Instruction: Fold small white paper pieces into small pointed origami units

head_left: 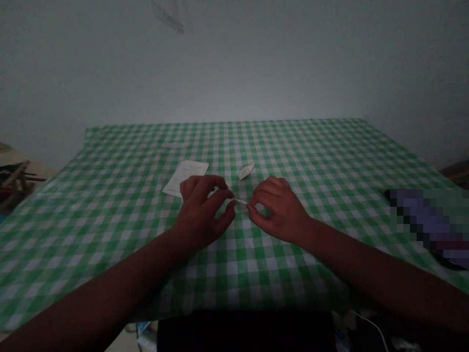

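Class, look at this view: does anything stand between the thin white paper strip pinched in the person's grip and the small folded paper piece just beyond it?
Nothing visible does. The left hand and right hand hold the thin white paper strip from either side, and only the green-and-white checked tablecloth shows between it and the small folded paper piece.

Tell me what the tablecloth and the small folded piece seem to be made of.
The tablecloth looks like matte woven fabric: green-and-white check, soft folds; the fibre cannot be told. The folded piece seems plain white paper, thin with sharp creases.
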A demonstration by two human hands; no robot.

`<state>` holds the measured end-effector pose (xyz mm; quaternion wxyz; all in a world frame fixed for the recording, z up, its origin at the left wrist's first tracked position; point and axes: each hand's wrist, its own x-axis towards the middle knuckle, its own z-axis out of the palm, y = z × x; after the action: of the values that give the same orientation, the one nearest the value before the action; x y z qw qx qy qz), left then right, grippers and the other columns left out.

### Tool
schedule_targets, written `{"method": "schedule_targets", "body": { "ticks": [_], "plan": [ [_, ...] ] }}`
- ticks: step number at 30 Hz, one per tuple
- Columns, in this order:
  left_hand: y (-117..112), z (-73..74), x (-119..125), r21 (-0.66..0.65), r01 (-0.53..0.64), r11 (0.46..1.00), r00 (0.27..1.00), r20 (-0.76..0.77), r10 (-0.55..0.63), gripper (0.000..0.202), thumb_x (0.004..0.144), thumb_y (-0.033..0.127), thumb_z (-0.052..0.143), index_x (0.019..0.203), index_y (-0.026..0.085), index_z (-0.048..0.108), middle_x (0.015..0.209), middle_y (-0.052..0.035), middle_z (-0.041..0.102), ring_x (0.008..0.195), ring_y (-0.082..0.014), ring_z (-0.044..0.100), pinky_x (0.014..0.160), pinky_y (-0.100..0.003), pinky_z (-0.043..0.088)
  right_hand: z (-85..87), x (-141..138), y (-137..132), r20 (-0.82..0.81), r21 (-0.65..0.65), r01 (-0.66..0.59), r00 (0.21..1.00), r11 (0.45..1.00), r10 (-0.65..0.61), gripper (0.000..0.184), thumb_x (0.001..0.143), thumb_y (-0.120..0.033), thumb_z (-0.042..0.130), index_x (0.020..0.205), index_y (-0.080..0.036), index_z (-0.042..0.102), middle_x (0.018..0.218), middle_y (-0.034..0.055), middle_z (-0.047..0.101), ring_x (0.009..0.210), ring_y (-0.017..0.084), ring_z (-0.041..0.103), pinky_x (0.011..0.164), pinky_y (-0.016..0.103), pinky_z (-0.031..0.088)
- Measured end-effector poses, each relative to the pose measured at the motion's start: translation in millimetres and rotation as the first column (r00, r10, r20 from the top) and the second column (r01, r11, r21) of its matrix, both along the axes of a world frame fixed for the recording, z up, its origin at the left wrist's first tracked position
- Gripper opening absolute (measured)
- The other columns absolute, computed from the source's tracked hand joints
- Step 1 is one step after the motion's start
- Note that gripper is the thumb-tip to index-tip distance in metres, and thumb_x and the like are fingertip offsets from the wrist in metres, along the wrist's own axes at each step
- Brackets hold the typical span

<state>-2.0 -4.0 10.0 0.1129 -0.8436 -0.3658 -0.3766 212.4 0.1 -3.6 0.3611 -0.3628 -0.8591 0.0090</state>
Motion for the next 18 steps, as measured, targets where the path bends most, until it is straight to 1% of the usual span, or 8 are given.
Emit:
{"method": "schedule_targets", "body": {
  "ticks": [3,5,8,10,12,14,16,18],
  "plan": [
    [-2.0,0.2,2.2,0.029,-0.018,0.999,1.000,0.017,0.017,0.008,0.082,0.021,0.070,0.085,0.020,0.063,0.095,-0.0051,0.063,0.086,-0.0209,0.055,0.082,-0.042,0.037,-0.7,-4.5,-2.8,-0.085,-0.052,0.073,0.993,0.996,-0.077,0.012,0.082,-0.017,0.063,0.073,-0.019,0.055,0.075,0.0028,0.061,0.077,0.020,0.056,0.074,0.038,0.042],
    [-4.5,-1.1,4.1,0.008,-0.004,1.000,1.000,-0.024,0.004,0.008,0.082,0.023,0.070,0.088,0.021,0.065,0.098,-0.0050,0.064,0.090,-0.0221,0.055,0.082,-0.042,0.037,-0.9,-6.8,-4.3,-0.137,-0.067,0.074,0.987,0.995,-0.082,0.012,0.082,-0.016,0.063,0.074,-0.020,0.055,0.075,0.0026,0.061,0.076,0.019,0.056,0.074,0.037,0.043],
    [-7.8,-4.1,6.6,-0.057,-0.022,0.998,0.997,-0.071,0.018,0.019,0.084,0.029,0.069,0.102,0.023,0.067,0.109,-0.0074,0.064,0.099,-0.0262,0.053,0.083,-0.044,0.036,-1.4,-9.0,-5.7,-0.207,-0.109,0.006,0.978,0.994,-0.029,0.012,0.084,-0.015,0.062,0.077,-0.021,0.055,0.076,0.0018,0.062,0.077,0.018,0.057,0.075,0.037,0.045],
    [-9.0,-5.5,7.3,-0.099,-0.024,0.995,0.996,-0.083,0.016,0.024,0.084,0.030,0.068,0.107,0.022,0.066,0.111,-0.0084,0.063,0.102,-0.0277,0.053,0.084,-0.045,0.036,-1.9,-9.1,-6.2,-0.247,-0.154,-0.050,0.969,0.987,0.010,0.011,0.084,-0.015,0.063,0.079,-0.022,0.056,0.078,0.0014,0.062,0.079,0.018,0.058,0.077,0.036,0.046],
    [-9.1,-6.1,7.1,-0.135,0.001,0.991,0.997,-0.080,-0.012,0.027,0.084,0.032,0.067,0.109,0.021,0.065,0.112,-0.0087,0.063,0.103,-0.0277,0.053,0.085,-0.045,0.037,-2.2,-8.3,-6.7,-0.276,-0.195,-0.103,0.960,0.975,0.047,0.009,0.084,-0.014,0.063,0.083,-0.022,0.059,0.082,0.0017,0.063,0.083,0.018,0.059,0.079,0.036,0.047],
    [-8.3,-6.0,6.4,-0.159,0.034,0.987,0.997,-0.062,-0.045,0.030,0.084,0.035,0.068,0.110,0.020,0.064,0.112,-0.0091,0.063,0.103,-0.0274,0.054,0.086,-0.045,0.038,-2.1,-7.1,-7.7,-0.297,-0.213,-0.144,0.952,0.966,0.076,0.011,0.084,-0.012,0.061,0.090,-0.022,0.061,0.088,0.0031,0.064,0.089,0.019,0.060,0.082,0.037,0.049],
    [-6.9,-6.0,5.7,-0.172,0.058,0.983,0.997,-0.037,-0.066,0.030,0.084,0.035,0.069,0.110,0.019,0.065,0.111,-0.0090,0.063,0.102,-0.0268,0.054,0.086,-0.045,0.038,-1.8,-6.3,-8.5,-0.297,-0.200,-0.164,0.950,0.966,0.100,0.015,0.085,-0.011,0.058,0.095,-0.021,0.062,0.093,0.0047,0.065,0.092,0.019,0.060,0.084,0.038,0.049],
    [-5.2,-6.1,5.3,-0.181,0.065,0.981,0.997,-0.019,-0.069,0.023,0.086,0.031,0.068,0.107,0.020,0.066,0.108,-0.0077,0.064,0.100,-0.0252,0.055,0.086,-0.044,0.038,-1.4,-6.0,-8.8,-0.268,-0.168,-0.156,0.957,0.973,0.107,0.016,0.085,-0.011,0.056,0.096,-0.021,0.063,0.093,0.0048,0.066,0.091,0.020,0.060,0.084,0.039,0.049]
  ]
}}
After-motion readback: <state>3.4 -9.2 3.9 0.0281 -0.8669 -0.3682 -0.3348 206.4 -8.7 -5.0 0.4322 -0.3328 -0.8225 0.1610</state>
